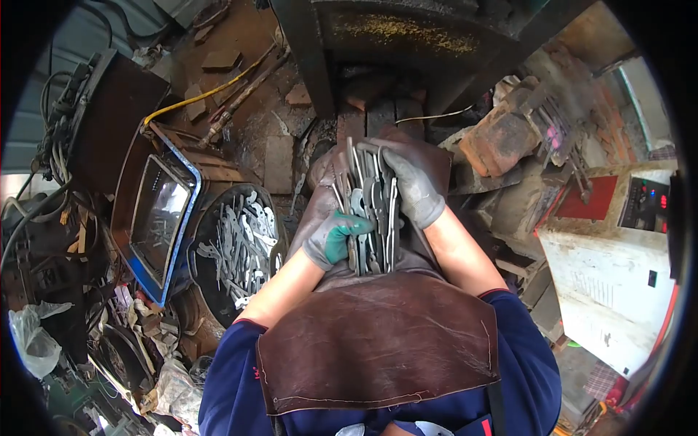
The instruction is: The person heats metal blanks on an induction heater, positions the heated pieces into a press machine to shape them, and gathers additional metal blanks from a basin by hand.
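Note:
A bundle of flat, shaped grey metal pieces (372,218) stands on end over my lap, on the brown leather apron (378,345). My left hand (336,237), in a grey and green glove, is closed on the bundle's near left side, its thumb across the pieces. Along the right side, my right hand (412,187) in a grey glove grips the same bundle, fingers over its far end. Some fingertips are hidden behind the metal. A dark round container (200,280) to my left holds many similar loose metal pieces (247,236).
Beside the container sits a blue-edged metal frame (190,218). A yellow hose (207,94) crosses the dirty floor. Ahead rises a dark metal structure (302,51). Right are a scorched brick block (502,142) and a white control cabinet (607,272) with lit displays.

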`<action>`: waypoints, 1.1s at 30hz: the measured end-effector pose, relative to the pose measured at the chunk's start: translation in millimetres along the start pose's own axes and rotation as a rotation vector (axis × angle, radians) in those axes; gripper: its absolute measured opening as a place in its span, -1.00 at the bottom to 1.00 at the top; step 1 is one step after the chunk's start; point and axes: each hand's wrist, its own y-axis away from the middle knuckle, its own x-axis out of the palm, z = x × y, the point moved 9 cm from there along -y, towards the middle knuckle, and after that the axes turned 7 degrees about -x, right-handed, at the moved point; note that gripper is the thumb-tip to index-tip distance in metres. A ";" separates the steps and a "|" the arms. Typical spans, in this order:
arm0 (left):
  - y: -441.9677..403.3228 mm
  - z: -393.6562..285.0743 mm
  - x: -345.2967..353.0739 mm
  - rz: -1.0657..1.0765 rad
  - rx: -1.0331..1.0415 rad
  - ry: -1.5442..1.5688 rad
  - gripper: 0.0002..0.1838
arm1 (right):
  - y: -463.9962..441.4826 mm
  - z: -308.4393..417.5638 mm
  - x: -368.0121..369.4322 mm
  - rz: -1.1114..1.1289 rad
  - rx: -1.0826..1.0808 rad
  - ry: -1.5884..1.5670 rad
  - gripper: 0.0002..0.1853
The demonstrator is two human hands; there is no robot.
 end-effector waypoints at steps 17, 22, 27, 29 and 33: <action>-35.0 -19.6 13.0 -0.314 0.024 -0.193 -0.68 | 35.0 10.3 -22.6 -0.216 0.009 0.733 -0.45; -131.4 -60.0 104.1 0.000 -0.008 -0.731 -0.73 | 14.2 156.2 -54.0 -0.136 -0.403 0.812 -0.36; -245.0 -76.8 230.9 0.317 0.297 -0.724 -0.45 | 6.5 244.5 -136.7 -0.205 -0.580 0.264 -0.41; -269.6 -73.6 255.6 0.438 0.433 -0.890 -0.17 | 22.6 259.6 -163.0 -0.307 -0.757 0.462 -0.35; -342.0 -15.0 174.8 0.421 0.446 -0.887 -0.09 | 34.7 203.6 -239.9 -0.519 -0.795 0.637 -0.17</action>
